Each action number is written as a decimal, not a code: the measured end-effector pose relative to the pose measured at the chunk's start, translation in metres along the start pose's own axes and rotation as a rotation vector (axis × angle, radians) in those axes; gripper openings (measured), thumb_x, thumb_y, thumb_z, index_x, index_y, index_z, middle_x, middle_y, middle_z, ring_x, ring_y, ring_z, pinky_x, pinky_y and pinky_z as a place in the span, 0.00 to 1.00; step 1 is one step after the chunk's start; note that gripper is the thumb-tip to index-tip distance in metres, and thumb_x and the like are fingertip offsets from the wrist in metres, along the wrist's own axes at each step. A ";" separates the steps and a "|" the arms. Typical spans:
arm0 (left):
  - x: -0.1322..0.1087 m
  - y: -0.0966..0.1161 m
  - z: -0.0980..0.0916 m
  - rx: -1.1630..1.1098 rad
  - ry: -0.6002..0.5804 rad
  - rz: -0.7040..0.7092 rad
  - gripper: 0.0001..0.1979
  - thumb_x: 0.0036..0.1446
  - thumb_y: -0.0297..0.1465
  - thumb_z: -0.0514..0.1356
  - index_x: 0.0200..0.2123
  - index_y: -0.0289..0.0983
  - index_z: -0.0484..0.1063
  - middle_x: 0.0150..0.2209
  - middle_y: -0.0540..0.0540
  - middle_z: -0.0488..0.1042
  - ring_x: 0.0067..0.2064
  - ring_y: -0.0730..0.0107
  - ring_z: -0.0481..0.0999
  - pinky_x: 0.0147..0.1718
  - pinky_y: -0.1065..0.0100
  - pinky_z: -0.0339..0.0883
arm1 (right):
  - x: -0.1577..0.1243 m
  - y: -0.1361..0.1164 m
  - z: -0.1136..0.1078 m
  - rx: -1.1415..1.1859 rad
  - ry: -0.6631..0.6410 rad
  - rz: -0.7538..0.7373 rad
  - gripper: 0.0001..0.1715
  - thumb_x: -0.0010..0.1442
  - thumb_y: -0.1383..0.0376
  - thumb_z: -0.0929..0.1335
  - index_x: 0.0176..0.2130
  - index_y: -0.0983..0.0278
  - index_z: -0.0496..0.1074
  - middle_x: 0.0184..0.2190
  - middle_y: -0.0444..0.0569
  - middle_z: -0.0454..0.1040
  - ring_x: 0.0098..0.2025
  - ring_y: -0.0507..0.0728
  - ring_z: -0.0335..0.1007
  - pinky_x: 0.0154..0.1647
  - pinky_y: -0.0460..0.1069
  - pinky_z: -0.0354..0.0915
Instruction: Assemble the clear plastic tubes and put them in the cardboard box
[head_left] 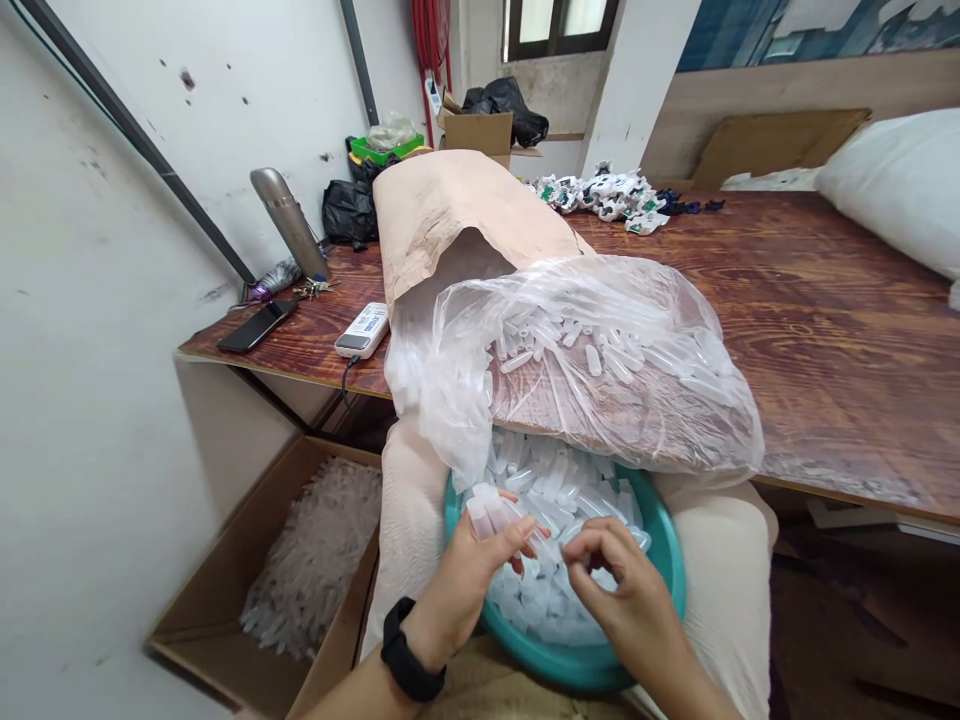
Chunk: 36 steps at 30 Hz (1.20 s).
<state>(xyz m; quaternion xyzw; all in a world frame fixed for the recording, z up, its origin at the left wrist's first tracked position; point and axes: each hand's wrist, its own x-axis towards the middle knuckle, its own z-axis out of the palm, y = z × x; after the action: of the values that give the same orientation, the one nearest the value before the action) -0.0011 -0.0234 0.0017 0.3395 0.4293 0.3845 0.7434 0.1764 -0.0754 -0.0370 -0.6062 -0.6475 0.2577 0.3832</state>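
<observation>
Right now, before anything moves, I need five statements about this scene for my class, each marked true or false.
1. The left hand holds translucent plastic pieces. True.
2. The basin is red. False: the basin is teal.
3. The black wristband is on the right wrist. False: the wristband is on the left wrist.
4. A dark phone lies on the table. True.
5. The cardboard box beside the left leg is closed. False: that box is open.

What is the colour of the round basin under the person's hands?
The round basin is teal, seen best in the head view.
</observation>
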 end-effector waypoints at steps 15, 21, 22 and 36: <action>-0.001 -0.016 0.016 -0.151 0.123 0.008 0.22 0.47 0.41 0.73 0.40 0.37 0.71 0.33 0.48 0.78 0.33 0.69 0.76 0.33 0.69 0.65 | 0.000 -0.025 0.004 0.789 0.106 0.440 0.23 0.54 0.46 0.74 0.42 0.58 0.82 0.33 0.50 0.80 0.34 0.59 0.77 0.38 0.54 0.75; -0.002 -0.015 0.016 -0.203 0.125 -0.029 0.21 0.46 0.39 0.74 0.39 0.37 0.73 0.35 0.48 0.78 0.35 0.70 0.75 0.33 0.70 0.66 | -0.001 -0.021 0.008 0.921 0.039 0.495 0.20 0.50 0.53 0.78 0.41 0.58 0.80 0.37 0.47 0.78 0.40 0.59 0.75 0.43 0.53 0.71; -0.003 -0.015 0.016 -0.208 0.108 -0.045 0.20 0.47 0.39 0.73 0.39 0.37 0.73 0.35 0.49 0.78 0.34 0.72 0.74 0.33 0.71 0.66 | -0.001 -0.020 0.009 0.929 0.044 0.491 0.19 0.49 0.54 0.79 0.39 0.58 0.80 0.36 0.46 0.77 0.39 0.58 0.74 0.42 0.52 0.71; 0.006 -0.017 0.008 -0.172 -0.042 -0.326 0.20 0.38 0.39 0.76 0.33 0.36 0.77 0.30 0.47 0.79 0.32 0.63 0.78 0.33 0.66 0.72 | 0.006 -0.011 0.012 1.086 -0.106 0.535 0.28 0.42 0.50 0.81 0.35 0.64 0.75 0.22 0.41 0.74 0.24 0.51 0.70 0.30 0.46 0.65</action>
<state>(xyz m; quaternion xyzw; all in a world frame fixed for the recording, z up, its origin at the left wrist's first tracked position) 0.0126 -0.0275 -0.0112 0.2087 0.4286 0.2869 0.8309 0.1606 -0.0696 -0.0336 -0.4521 -0.2670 0.6683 0.5270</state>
